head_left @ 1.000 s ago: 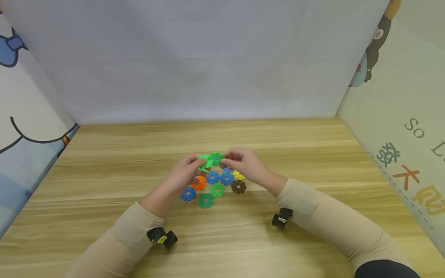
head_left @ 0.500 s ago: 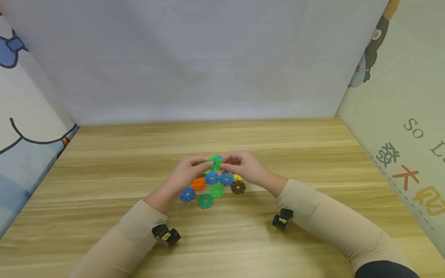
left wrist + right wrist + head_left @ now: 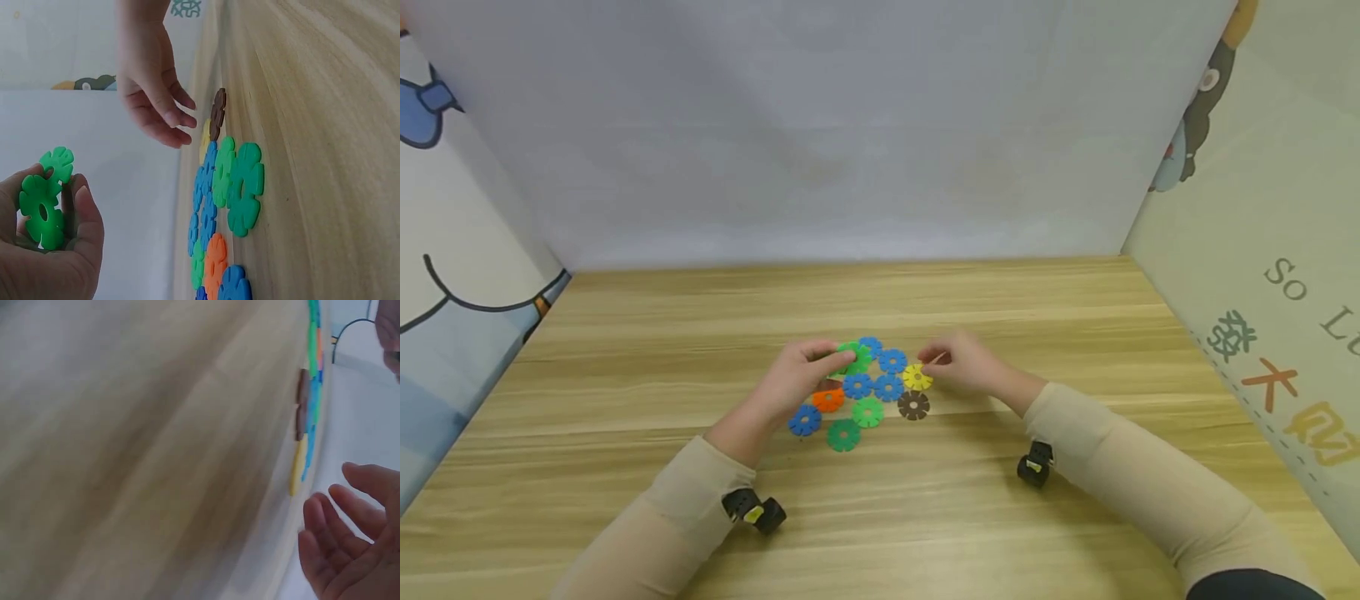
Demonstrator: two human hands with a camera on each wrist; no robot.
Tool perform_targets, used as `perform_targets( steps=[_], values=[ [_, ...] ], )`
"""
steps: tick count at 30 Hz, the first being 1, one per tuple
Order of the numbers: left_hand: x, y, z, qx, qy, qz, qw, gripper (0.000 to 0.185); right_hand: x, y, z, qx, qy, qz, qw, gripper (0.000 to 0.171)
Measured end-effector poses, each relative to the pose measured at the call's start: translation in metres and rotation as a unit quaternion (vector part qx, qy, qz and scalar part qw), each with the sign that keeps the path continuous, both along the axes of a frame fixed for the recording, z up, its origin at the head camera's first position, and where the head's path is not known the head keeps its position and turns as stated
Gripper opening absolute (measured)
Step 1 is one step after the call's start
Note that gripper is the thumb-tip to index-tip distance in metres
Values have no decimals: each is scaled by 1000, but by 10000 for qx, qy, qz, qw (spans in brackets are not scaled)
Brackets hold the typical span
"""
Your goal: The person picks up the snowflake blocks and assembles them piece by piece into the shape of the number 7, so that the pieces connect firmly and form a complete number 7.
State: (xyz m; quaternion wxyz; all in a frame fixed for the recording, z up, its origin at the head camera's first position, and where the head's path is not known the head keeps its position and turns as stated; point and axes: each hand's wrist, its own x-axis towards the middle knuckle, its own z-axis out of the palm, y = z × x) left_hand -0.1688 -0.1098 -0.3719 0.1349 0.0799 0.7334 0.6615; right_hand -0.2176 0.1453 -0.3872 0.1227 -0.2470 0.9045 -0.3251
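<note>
My left hand (image 3: 790, 379) pinches a pair of joined bright green flower-shaped plastic discs (image 3: 52, 234) between thumb and fingers, raised over the table. One disc sits at an angle to the other in the left wrist view. My right hand (image 3: 966, 362) is open with loosely bent fingers and nothing in them, its fingertips right by the yellow disc (image 3: 917, 377) in the head view. Seen from the right wrist, that hand (image 3: 356, 550) is apart from the yellow disc (image 3: 296, 472). Near it lies a brown disc (image 3: 904, 406).
Several other notched discs lie flat in a cluster: blue (image 3: 889, 397), light green (image 3: 868, 423), dark green (image 3: 843, 446), orange (image 3: 828, 408). The wooden table (image 3: 925, 517) meets a pale backdrop (image 3: 880, 167) behind. Printed panels (image 3: 1262, 275) stand at both sides.
Earlier, both hands were together at the green discs. The right hand has moved away to the right, toward the yellow disc, while the left hand keeps its hold.
</note>
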Motion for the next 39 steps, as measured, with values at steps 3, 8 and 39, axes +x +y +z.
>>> perform_targets(
  steps=[3,8,39],
  values=[
    [2,1,-3,-24,-17,31,10000,25,-1,3,-6,595,182,156,9979,31],
    [3,3,-7,-78,-53,36,9999,28,1,3,-11,1388,612,421,9875,41],
    [0,7,-4,-152,-177,-285,9993,27,-2,1,17,-1372,-981,-336,9851,27]
  ],
)
